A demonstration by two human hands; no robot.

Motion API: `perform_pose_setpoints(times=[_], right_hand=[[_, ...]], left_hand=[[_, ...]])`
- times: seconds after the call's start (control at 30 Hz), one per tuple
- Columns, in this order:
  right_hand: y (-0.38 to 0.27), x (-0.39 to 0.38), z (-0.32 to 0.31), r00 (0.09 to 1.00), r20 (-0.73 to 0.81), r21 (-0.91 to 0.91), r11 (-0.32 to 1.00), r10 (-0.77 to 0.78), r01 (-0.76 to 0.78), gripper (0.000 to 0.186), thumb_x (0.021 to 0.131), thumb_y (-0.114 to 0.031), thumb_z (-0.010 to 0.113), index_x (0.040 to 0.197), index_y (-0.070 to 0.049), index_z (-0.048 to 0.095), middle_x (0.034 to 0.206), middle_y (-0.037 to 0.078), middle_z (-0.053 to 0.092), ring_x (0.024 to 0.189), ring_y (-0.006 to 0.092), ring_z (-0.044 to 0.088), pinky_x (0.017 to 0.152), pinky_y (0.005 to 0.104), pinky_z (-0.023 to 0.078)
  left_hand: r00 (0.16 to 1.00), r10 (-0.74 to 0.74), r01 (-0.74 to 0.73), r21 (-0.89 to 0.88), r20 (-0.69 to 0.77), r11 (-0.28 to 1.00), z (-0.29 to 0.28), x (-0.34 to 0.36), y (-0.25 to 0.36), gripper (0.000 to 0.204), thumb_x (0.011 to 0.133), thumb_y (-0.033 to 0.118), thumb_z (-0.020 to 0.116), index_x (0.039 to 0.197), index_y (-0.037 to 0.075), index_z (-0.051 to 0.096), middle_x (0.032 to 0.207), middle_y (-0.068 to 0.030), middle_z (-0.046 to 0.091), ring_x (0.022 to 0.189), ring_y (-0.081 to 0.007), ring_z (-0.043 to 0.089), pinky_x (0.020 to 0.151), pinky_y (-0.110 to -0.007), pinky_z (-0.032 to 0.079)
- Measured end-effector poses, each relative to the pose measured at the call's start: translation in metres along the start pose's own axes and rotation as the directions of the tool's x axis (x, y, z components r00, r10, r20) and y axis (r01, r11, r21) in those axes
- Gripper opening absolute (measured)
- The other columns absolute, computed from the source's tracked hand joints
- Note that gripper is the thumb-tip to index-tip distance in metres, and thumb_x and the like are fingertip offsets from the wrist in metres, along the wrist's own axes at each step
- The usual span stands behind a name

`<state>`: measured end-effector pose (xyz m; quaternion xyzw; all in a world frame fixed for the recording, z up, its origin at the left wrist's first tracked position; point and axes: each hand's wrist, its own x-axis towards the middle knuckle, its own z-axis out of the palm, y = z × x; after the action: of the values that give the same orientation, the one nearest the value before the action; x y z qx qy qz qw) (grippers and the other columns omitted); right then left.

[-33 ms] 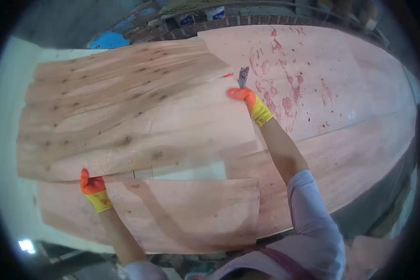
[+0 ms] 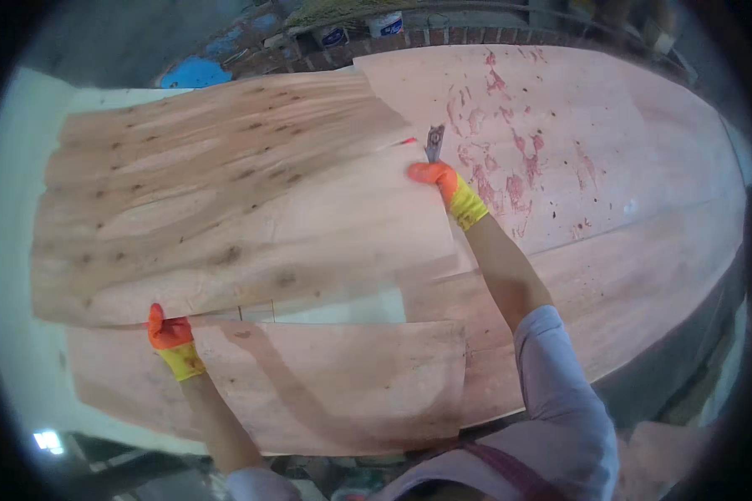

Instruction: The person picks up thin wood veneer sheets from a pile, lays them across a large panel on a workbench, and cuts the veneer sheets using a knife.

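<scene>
A large, wavy wood veneer sheet [image 2: 184, 209] with dark knots is raised at its near and right edges. My left hand [image 2: 171, 334], in an orange glove with a yellow cuff, pinches its near edge, thumb on top. At its right edge my right hand [image 2: 443, 179], gloved alike, is closed with the thumb over the sheet. From that hand a flat metal blade-like tool [image 2: 434, 142] sticks up; its handle is hidden. A small red tip [image 2: 409, 140] shows by the sheet's edge, its kind unclear. The fingers under the veneer are hidden.
Another veneer piece [image 2: 351, 384] lies along the near side, with a pale strip [image 2: 338, 309] showing in the gap. To the right, a veneer sheet [image 2: 560, 150] bears reddish patches. Beyond the far edge are a blue patch [image 2: 196, 73] and a brick edging [image 2: 476, 36].
My left hand has shifted slightly right with the veneer's near edge. The raised right part of the sheet has moved a little; my right hand has barely moved.
</scene>
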<state>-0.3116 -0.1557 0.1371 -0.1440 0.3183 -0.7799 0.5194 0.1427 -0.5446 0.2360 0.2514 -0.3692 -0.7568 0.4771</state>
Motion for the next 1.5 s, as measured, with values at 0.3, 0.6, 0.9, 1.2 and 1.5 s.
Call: perform_pose_setpoints(times=[0.3,0.6,0.9,1.2,1.5], right_hand=[[0.146,-0.037,-0.015,0.96,-0.066,-0.739,0.66,-0.272,0.136,0.023,0.083,-0.011,0.049,0.099,-0.002,0.063,0.1,0.013,0.063,0.1,0.0253,0.056,0.102,0.0378,0.029],[0.101,0.012,0.029,0.929,-0.369,-0.358,0.924,-0.006,-0.136,0.026,0.084,-0.013,0.05,0.102,0.003,0.061,0.1,0.01,0.062,0.094,0.0191,0.057,0.087,0.0305,0.044],[0.002,0.046,0.071,0.959,-0.168,-0.61,0.788,-0.227,0.079,0.026,0.079,-0.016,0.061,0.099,0.0,0.06,0.093,0.007,0.063,0.083,0.0148,0.059,0.075,0.0316,0.047],[0.023,0.01,0.034,0.959,-0.231,-0.592,0.806,-0.166,-0.003,0.047,0.075,-0.013,0.062,0.119,-0.004,0.048,0.104,0.012,0.06,0.093,0.0179,0.057,0.083,0.0302,0.042],[0.149,0.036,-0.059,0.902,-0.404,-0.417,0.908,-0.154,-0.032,0.056,0.073,-0.02,0.064,0.122,0.001,0.047,0.11,0.014,0.057,0.096,0.0196,0.056,0.088,0.0299,0.041]], left_hand=[[0.967,0.213,-0.115,0.5,-0.143,0.858,-0.003,-0.023,0.047,0.017,0.074,0.01,0.063,0.076,0.01,0.047,0.072,0.0002,0.054,0.056,-0.0058,0.045,0.048,-0.021,0.034],[0.979,-0.082,0.112,0.155,-0.186,0.981,-0.011,0.01,0.043,0.02,0.077,0.023,0.06,0.093,0.01,0.057,0.079,0.0002,0.057,0.07,-0.0122,0.055,0.059,-0.026,0.044],[0.959,-0.255,0.271,0.145,-0.12,0.952,-0.095,0.067,0.003,0.03,0.076,0.019,0.058,0.103,0.008,0.057,0.103,-0.0056,0.058,0.098,-0.0263,0.055,0.083,-0.047,0.047],[0.992,-0.099,0.108,0.114,-0.081,0.988,-0.072,0.049,-0.007,0.034,0.074,0.014,0.06,0.105,0.001,0.057,0.104,-0.0096,0.058,0.099,-0.027,0.054,0.087,-0.045,0.045],[0.959,-0.068,0.158,0.322,-0.274,0.934,-0.054,0.061,-0.014,0.037,0.077,0.017,0.061,0.109,0.0,0.056,0.106,-0.0086,0.058,0.099,-0.0217,0.053,0.087,-0.04,0.044]])
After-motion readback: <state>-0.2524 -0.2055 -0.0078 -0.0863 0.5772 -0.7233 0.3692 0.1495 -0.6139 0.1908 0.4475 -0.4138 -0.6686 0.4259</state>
